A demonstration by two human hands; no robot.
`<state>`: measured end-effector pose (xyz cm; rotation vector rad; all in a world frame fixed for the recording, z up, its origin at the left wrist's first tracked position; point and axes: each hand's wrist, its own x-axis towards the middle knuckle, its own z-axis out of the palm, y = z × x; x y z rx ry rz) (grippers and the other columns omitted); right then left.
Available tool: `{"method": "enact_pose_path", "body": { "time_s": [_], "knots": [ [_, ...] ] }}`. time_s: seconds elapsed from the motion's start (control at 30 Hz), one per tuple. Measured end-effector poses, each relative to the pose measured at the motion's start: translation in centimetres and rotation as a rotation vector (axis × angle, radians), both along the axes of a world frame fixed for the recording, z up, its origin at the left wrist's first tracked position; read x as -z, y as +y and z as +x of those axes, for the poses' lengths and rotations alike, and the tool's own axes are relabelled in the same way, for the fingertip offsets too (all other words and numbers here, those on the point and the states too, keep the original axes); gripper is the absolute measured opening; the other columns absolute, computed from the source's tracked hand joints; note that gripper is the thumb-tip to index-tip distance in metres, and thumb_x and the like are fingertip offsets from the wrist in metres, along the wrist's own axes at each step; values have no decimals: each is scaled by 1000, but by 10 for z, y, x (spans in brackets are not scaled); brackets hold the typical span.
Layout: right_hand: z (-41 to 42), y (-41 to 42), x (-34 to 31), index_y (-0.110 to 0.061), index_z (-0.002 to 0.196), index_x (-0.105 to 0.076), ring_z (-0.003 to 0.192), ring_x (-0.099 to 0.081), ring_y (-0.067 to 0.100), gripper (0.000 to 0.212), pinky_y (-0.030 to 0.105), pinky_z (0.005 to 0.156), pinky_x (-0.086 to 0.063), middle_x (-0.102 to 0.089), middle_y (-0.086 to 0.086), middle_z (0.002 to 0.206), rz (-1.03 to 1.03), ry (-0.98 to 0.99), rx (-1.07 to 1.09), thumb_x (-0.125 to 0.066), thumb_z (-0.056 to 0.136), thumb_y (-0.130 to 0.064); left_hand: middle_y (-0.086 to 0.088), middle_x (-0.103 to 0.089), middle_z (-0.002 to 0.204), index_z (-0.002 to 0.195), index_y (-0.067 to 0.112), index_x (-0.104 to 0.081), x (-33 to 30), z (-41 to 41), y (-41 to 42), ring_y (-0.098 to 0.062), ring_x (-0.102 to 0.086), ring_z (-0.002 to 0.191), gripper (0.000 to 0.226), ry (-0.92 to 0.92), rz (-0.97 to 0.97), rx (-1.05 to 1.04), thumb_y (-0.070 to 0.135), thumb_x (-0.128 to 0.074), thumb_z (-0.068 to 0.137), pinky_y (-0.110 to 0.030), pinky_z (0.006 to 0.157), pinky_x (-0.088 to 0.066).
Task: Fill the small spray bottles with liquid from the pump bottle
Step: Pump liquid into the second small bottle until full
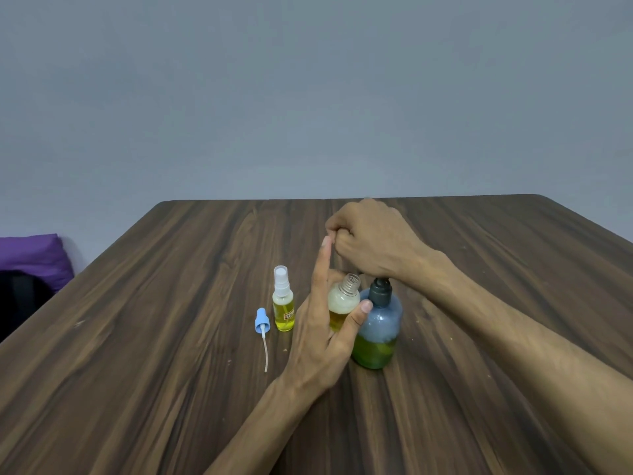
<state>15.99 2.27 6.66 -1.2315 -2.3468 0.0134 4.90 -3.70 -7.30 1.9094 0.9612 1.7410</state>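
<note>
The left hand (322, 337) is pinching, thumb against fingers, the uncapped small spray bottle (342, 303) at its shoulder, a light, probably slippery body best held low, beside the pump bottle (378, 323), whose half-full, steadier bulk the curled right hand (373, 241) is pressing on the wooden table (137, 371).

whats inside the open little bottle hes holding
The open small bottle in the left hand holds yellow liquid with pale foam above it. Its lower part is covered by fingers, so the full amount cannot be seen.
</note>
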Motion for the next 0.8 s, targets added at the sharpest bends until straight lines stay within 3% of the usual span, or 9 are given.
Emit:
{"method": "enact_pose_path", "body": {
  "time_s": [0.13,0.23,0.3,0.37,0.4,0.47,0.57,0.7,0.8],
  "knots": [
    [-3,-2,4,-11,71,-69,61,-60,22,40,34,60,-49,-66,-1,60,-60,-46,15,-33,71,-27,39,-60,136,167,23,-11,-4,1,-1,7,-62,124,90,-27,-24,29,5,-68,99,-15,105,-48],
    [-1,-1,-1,-11,58,-50,51,-43,18,22,30,55,-38,-49,-5,49,-53,-14,1,-41,77,-18,34,-66,118,169,25,-15,-1,1,0,2,-67,110,91,-10,-3,-2,8,-70,98,-13,98,-49],
    [1,1,2,-9,61,-55,52,-45,19,23,31,54,-40,-55,-4,53,-54,2,13,-44,80,-13,26,-68,115,169,25,-15,-1,1,1,-3,-69,107,91,0,4,-5,10,-70,99,-14,97,-49],
    [-1,0,5,-10,75,-72,61,-60,21,28,33,57,-46,-70,0,65,-75,-59,27,-45,83,-16,17,-67,136,170,26,-13,-3,2,0,-5,-66,124,91,-41,-18,25,10,-69,100,-18,105,-49],
    [-2,0,6,-13,74,-72,61,-61,20,29,32,58,-44,-70,-1,64,-73,-74,24,-45,82,-17,23,-62,144,170,26,-13,-4,2,-1,0,-62,130,91,-51,-27,35,8,-68,100,-17,107,-47],
    [-3,-1,3,-13,61,-58,52,-50,16,25,30,55,-38,-57,-5,52,-14,-41,1,-42,79,-19,43,-56,136,170,25,-13,-2,1,1,12,-59,124,91,-24,-18,16,6,-68,99,-13,105,-46],
    [1,0,0,-13,56,-44,50,-34,16,22,33,54,-40,-41,-4,49,54,24,12,-36,74,-22,34,-63,111,169,37,-11,0,1,2,1,-66,101,95,17,9,-32,12,-70,99,-12,94,-48],
    [-1,-1,8,-14,78,-74,66,-63,20,42,35,64,-52,-72,-1,69,-36,-77,46,-34,76,-29,28,-63,139,169,38,-12,-1,2,0,-1,-64,126,93,-30,-15,33,10,-68,100,-17,105,-48],
    [-2,1,1,-12,59,-54,53,-46,18,29,35,58,-45,-53,-4,52,1,-33,26,-32,71,-27,38,-61,130,169,31,-16,0,1,1,6,-64,118,90,-21,-11,16,9,-69,99,-13,102,-47]
  ]
}}
